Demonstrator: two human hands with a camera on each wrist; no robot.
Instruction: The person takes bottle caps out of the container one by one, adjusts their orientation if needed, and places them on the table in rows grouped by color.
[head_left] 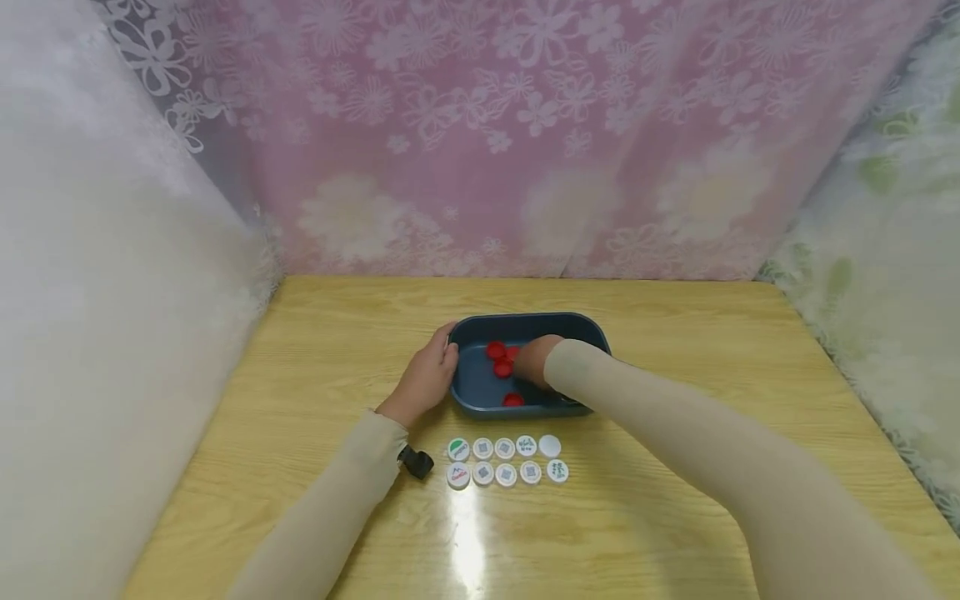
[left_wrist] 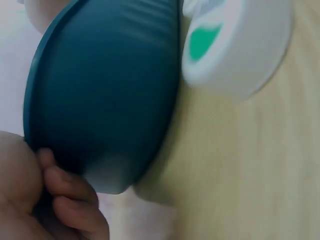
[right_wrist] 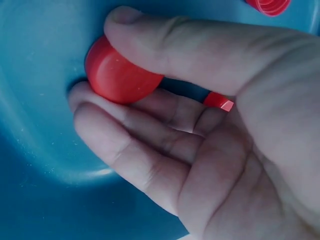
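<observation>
A dark blue rectangular bin (head_left: 474, 385) lies on the wooden table, with several red bottle caps (head_left: 496, 350) inside it. My left hand (head_left: 429, 375) grips the bin's left end, fingers curled at its edge in the left wrist view. Down inside the bin, my right hand (head_left: 536, 360) reaches toward the caps. The right wrist view shows its thumb and fingers pinching one red bottle cap (right_wrist: 122, 75), smooth top showing. Part of the right hand's fingers is hidden by the wrist in the head view.
Two rows of white bottle caps (head_left: 506, 448) with printed tops sit on the table (head_left: 337, 333) in front of the bin. One green-marked white cap (left_wrist: 245, 45) lies close to the bin's wall. Floral curtains (head_left: 487, 150) hang behind and at both sides.
</observation>
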